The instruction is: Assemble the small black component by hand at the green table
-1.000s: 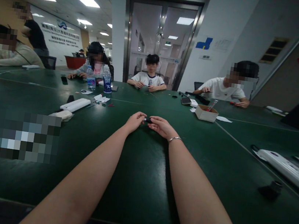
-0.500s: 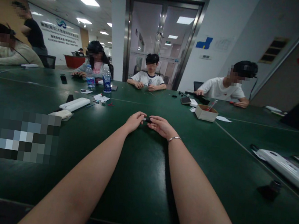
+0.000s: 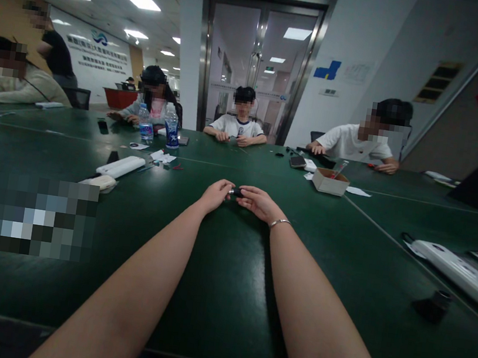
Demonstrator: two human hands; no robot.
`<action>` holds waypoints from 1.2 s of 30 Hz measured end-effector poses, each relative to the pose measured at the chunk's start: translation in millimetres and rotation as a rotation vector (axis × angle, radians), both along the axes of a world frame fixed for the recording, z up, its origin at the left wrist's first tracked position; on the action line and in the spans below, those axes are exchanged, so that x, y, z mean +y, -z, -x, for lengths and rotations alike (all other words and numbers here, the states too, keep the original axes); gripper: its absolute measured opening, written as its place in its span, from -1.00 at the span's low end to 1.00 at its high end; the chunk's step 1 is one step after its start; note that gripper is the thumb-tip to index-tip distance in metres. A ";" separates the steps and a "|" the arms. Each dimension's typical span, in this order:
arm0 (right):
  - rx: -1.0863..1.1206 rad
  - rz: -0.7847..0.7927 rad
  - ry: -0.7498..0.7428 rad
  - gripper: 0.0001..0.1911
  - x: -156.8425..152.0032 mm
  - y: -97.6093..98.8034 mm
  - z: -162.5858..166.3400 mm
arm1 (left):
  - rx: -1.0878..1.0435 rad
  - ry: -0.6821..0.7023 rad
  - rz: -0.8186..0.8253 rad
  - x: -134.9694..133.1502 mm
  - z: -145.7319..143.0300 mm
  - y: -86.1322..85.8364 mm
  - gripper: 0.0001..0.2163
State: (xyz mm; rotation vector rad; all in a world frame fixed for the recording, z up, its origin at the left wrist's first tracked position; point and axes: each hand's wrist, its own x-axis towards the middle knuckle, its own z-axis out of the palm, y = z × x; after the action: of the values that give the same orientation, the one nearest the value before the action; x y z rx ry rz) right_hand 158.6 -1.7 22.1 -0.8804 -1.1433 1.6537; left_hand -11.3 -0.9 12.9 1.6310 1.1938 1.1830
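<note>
Both my hands meet over the middle of a dark green table. Between them lies a small black and silver cylindrical piece, its exact kind too small to tell. Its silver end is pinched in the fingers of my left hand. On its black end the fingers of my right hand are closed, a silver bracelet at that wrist. My fingertips cover parts of both ends.
To the left lie a long white device and scraps of paper, with two bottles behind. A small box stands right of my hands. Nearer right are a white device and a black object. People sit across the table.
My hands keep the same grip on the black and silver piece, with hardly any movement. The whole view has shifted slightly. Across the table, a co-worker's hands at the left have moved.
</note>
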 end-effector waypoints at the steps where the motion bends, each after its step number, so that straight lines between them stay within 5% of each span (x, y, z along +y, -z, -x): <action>1: -0.003 0.004 0.004 -0.89 0.0 -0.1 0.0 | 0.010 -0.006 -0.002 -0.2 0.0 -0.4 -0.80; 36: 0.004 0.012 0.009 -0.88 1.3 0.6 0.9 | 0.007 0.014 -0.019 2.4 -0.5 2.2 -0.81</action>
State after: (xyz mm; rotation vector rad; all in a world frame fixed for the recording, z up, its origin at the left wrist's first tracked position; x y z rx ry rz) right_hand 157.7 -0.4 21.4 -0.8884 -1.1261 1.6556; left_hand -10.8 1.6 10.6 1.6568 1.1770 1.1838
